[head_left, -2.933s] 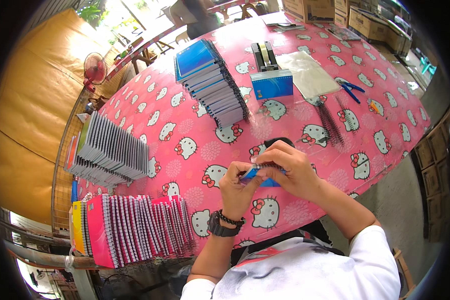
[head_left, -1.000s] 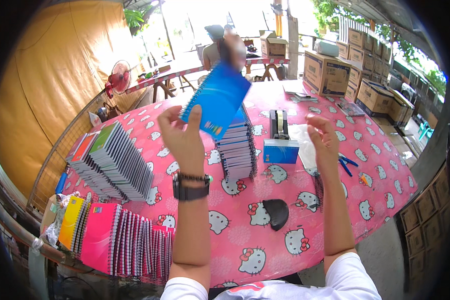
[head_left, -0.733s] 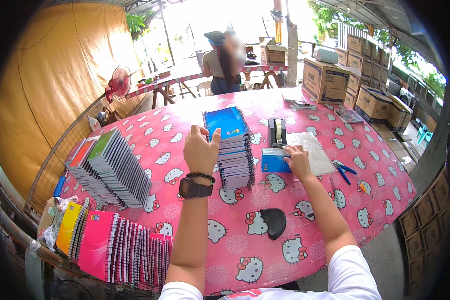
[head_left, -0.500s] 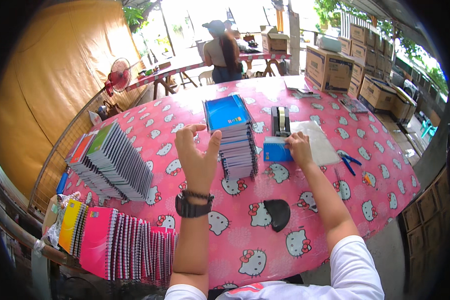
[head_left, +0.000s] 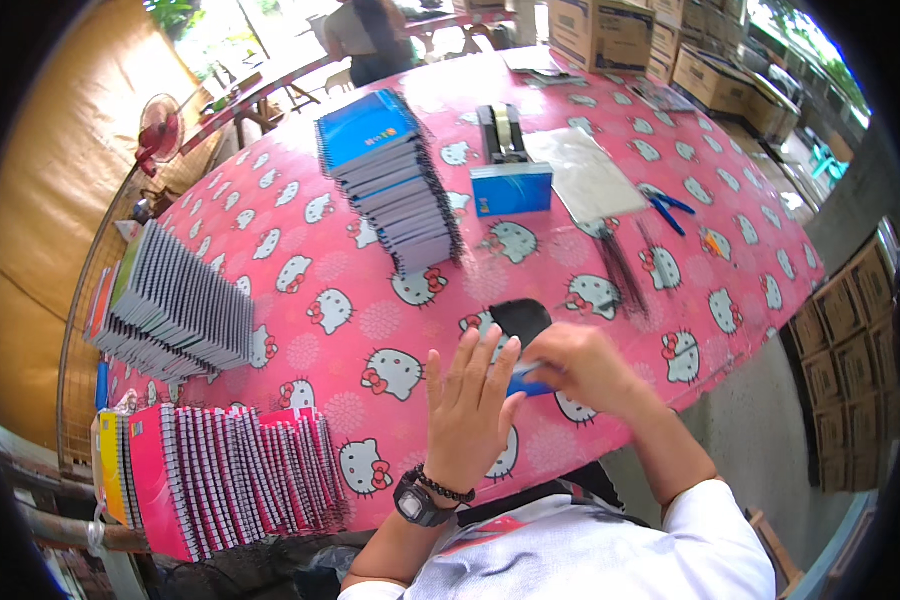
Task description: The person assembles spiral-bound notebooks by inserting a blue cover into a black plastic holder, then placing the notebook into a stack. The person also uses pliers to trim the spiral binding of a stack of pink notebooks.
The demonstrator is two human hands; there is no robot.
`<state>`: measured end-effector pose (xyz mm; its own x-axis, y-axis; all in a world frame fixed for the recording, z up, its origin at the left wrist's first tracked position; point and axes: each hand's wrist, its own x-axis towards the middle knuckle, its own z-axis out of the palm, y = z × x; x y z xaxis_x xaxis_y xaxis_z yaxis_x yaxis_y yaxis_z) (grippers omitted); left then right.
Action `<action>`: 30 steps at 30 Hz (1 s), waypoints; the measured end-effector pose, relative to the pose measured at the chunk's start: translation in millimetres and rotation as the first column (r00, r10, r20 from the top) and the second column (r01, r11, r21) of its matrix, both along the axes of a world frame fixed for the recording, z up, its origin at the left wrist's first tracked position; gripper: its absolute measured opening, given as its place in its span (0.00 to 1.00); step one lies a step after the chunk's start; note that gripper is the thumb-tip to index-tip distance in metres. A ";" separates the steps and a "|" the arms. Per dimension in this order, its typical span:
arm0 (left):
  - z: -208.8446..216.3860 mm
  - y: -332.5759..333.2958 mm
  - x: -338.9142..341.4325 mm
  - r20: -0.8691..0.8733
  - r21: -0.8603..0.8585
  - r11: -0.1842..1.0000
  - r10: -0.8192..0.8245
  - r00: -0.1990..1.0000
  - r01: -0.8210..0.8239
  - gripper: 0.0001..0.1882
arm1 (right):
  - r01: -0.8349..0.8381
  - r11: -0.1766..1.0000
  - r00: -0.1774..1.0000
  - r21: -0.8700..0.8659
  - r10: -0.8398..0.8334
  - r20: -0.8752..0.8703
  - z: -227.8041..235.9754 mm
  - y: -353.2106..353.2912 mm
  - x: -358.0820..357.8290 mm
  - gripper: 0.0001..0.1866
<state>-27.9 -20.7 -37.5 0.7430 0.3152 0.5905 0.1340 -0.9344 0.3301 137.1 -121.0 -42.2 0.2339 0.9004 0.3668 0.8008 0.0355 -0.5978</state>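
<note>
While green-topped spiral notebooks (head_left: 180, 300) stand stacked at nine o'clock, pink spiral notebooks (head_left: 240, 475) crowd eight, and a blue-topped notebook stack (head_left: 395, 185) towers at eleven. Now the left hand (head_left: 470, 405), at six, fingers straight and slightly spread! Tape dispenser (head_left: 502, 140) just past twelve, blue notepads (head_left: 512, 192) close by at one. And a small blue notebook (head_left: 532, 385), partly hidden at five near the left thumb, is pinched by the blurred right hand (head_left: 582, 365) at four! Blue-handled pliers (head_left: 667, 208) rest at two.
</note>
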 end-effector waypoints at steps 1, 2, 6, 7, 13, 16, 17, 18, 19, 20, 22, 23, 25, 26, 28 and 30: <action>-19.7 0.7 -2.2 -0.106 -0.056 0.998 -0.039 0.994 0.033 0.29 | 0.003 1.000 1.000 -0.001 -0.003 -0.015 -7.9 1.3 -15.4 0.08; -35.9 1.9 -4.7 -0.210 -0.110 0.993 -0.074 0.975 0.052 0.30 | -0.002 1.000 1.000 0.000 0.002 -0.029 -14.2 0.7 -22.4 0.08; -41.6 19.5 -24.8 -0.208 -0.039 0.995 -0.102 0.973 0.096 0.25 | -0.064 0.994 0.922 -0.092 0.023 -0.386 -17.9 5.1 18.9 0.07; -39.0 23.7 -28.5 -0.179 -0.036 0.997 -0.073 0.981 0.068 0.24 | 0.041 0.998 0.902 -0.054 -0.060 -0.427 -19.5 7.4 41.9 0.08; -42.4 30.5 -20.9 -0.119 -0.051 0.998 -0.034 0.992 0.028 0.16 | 0.724 0.690 0.648 -0.003 -0.679 0.344 -77.3 24.8 159.2 0.12; -45.4 25.6 -24.0 -0.092 -0.054 0.999 0.002 0.996 -0.007 0.15 | 0.744 0.666 0.591 -0.050 -0.621 0.515 -82.5 35.9 160.3 0.13; -44.7 26.0 -20.8 -0.059 -0.042 0.999 0.017 0.998 -0.020 0.14 | 0.745 0.667 0.573 -0.025 -0.619 0.537 -83.1 38.5 162.4 0.13; -46.4 23.7 -20.9 -0.033 -0.041 0.998 0.036 0.999 -0.038 0.14 | 0.741 0.671 0.560 -0.012 -0.609 0.562 -85.0 39.0 159.7 0.13; -48.9 22.2 -21.1 -0.021 -0.043 0.998 0.042 0.999 -0.042 0.14 | 0.728 0.684 0.596 -0.046 -0.599 0.535 -86.3 38.5 157.8 0.13; -50.7 22.1 -21.1 -0.007 -0.040 0.998 0.047 0.999 -0.047 0.14 | 0.714 0.696 0.629 -0.076 -0.591 0.505 -81.8 38.5 154.1 0.13; -51.9 22.4 -20.7 0.005 -0.038 0.998 0.046 0.999 -0.046 0.14 | 0.650 0.757 0.730 -0.065 -0.599 0.329 -77.3 36.8 151.3 0.14; -50.4 21.8 -20.2 0.004 -0.037 0.998 0.040 0.999 -0.040 0.14 | 0.604 0.797 0.786 -0.014 -0.593 0.176 -76.4 33.7 152.4 0.14; -48.7 21.6 -21.9 -0.021 -0.038 0.998 0.042 0.999 -0.042 0.14 | 0.510 0.841 0.859 0.180 -0.490 -0.147 -59.7 32.8 133.0 0.18; -46.1 22.1 -20.8 -0.040 -0.034 0.999 0.035 0.999 -0.036 0.15 | 0.462 0.877 0.880 0.133 -0.435 -0.193 -41.4 26.9 115.0 0.18; -43.4 21.6 -18.2 -0.073 -0.040 0.999 0.024 0.997 -0.027 0.15 | 0.361 0.931 0.897 0.056 -0.330 -0.295 -16.9 11.5 79.4 0.18; -42.2 23.5 -15.8 -0.093 -0.071 0.997 0.011 0.996 -0.018 0.16 | 0.141 0.990 0.894 -0.008 -0.131 -0.429 -18.6 1.2 41.2 0.16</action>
<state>-43.7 2.8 -79.7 0.7883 0.3655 0.4949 0.1807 -0.9065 0.3816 178.2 -119.9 -60.8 0.4922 0.8413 0.2235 0.4659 -0.0377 -0.8840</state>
